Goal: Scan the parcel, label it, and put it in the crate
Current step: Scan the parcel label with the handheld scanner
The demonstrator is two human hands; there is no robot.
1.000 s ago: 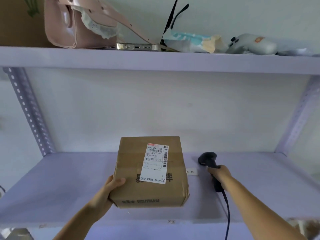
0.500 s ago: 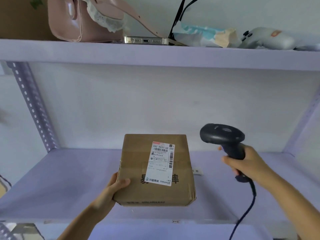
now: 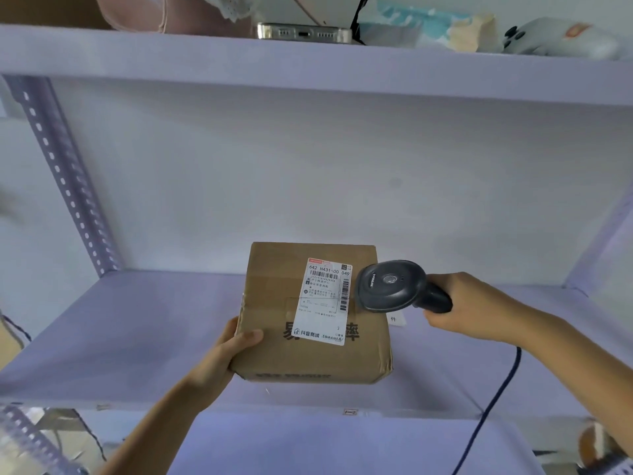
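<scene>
A brown cardboard parcel point(image 3: 274, 323) sits over the lilac shelf point(image 3: 130, 337), with a white shipping label point(image 3: 325, 299) stuck on its top face. My left hand point(image 3: 229, 354) grips the parcel's near left corner, thumb on top. My right hand point(image 3: 469, 306) is closed around the handle of a black corded barcode scanner point(image 3: 390, 286). The scanner's head hovers over the parcel's right edge, right beside the label's barcodes, pointing left.
The scanner's dark cable point(image 3: 496, 406) hangs down to the right. The upper shelf point(image 3: 308, 60) holds a pink bag point(image 3: 164, 12), a phone point(image 3: 305, 32), a wrapped packet point(image 3: 428, 25) and a white device point(image 3: 561, 36). A perforated upright point(image 3: 65, 180) stands at left. A small tag point(image 3: 395, 318) lies on the shelf.
My right hand lifted the scanner off the shelf and swung it left until its head came over the parcel's label. My left hand kept its hold on the parcel.
</scene>
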